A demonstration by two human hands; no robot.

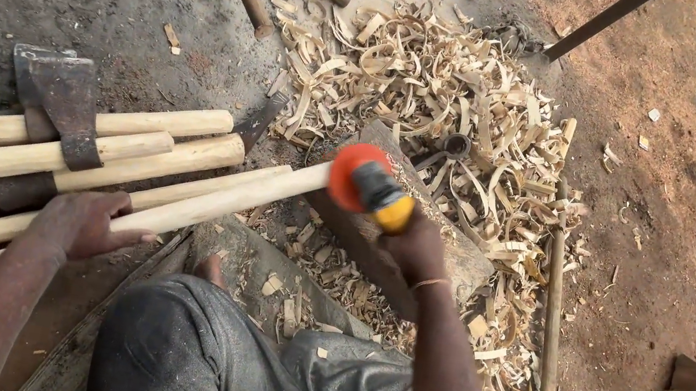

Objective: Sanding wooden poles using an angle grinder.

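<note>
Grey-clad knees [241,368] are sitting low in the frame; left hand [81,222] is gripping a pale wooden handle [213,200], right hand [417,248] is squeezing an orange-and-yellow tool [369,185] at centre.

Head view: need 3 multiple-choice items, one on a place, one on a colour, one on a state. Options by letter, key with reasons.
1. Where does the axe head lie?
A. on the bundle of pale wooden handles
B. on the wood block at lower right
C. in the shavings pile

2. What colour is the disc on the tool in the right hand?
A. blue
B. orange-red
C. white

3. What is the left hand doing?
A. hanging free in the air
B. gripping the axe head
C. pressing down on a pale handle

Key:
1 A, the rusty metal head rests across the upper handles at left.
2 B, the round end facing the handle tip is orange-red, with a yellow grip behind it.
3 C, the palm and fingers lie over one of the lower handles, whose tip meets the disc.
</note>
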